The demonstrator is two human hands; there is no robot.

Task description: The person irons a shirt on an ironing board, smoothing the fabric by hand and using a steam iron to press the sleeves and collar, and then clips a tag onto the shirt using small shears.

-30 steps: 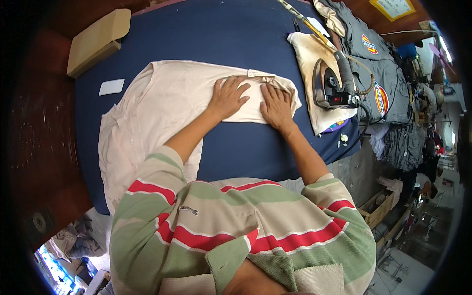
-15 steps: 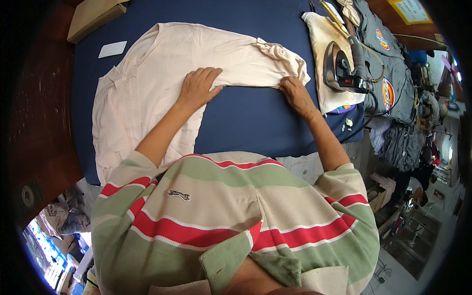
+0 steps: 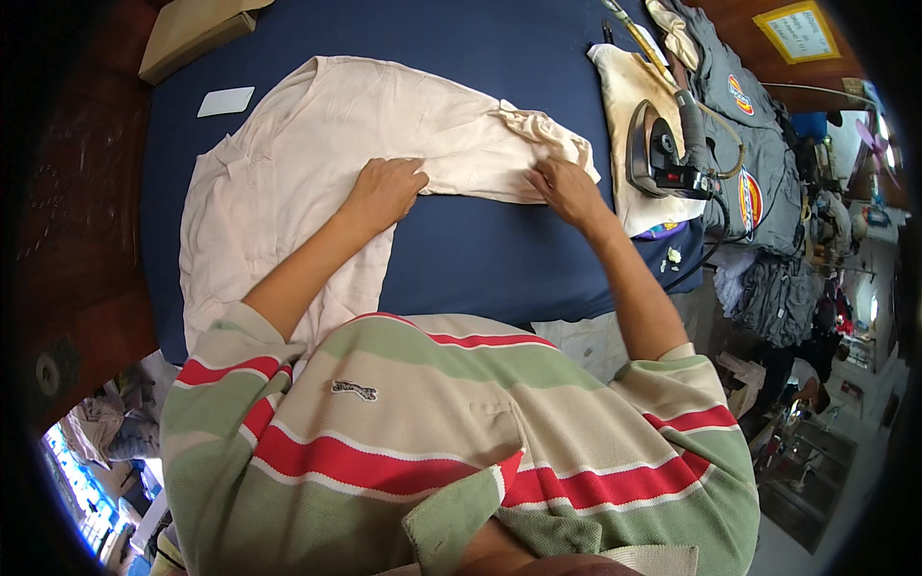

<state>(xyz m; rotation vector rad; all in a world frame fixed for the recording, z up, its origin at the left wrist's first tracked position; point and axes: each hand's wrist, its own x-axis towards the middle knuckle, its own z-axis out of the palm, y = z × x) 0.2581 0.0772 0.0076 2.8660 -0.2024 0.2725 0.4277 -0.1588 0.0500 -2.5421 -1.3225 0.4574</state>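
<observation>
Plainly, the pale garment [image 3: 307, 144] lies at 10 o'clock, its sleeve [image 3: 471, 158] reaching toward 1. At 11, the left hand [image 3: 386, 192] rests with curled fingers on its near edge; whether they grasp cloth, I cannot tell. Between 1 and 2, the right hand [image 3: 569, 190] pinches that edge near the cuff. Between 10 and 11 sits a cardboard box [image 3: 202, 36], its contents hidden. Navy cover [image 3: 480, 259] stretches beyond the sleeve at 12 and on its near side, with the iron [image 3: 663, 154] bounding it at 2.

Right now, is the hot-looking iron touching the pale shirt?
Apart. The head view shows a strip of blue cloth between the iron and the pale shirt.
</observation>
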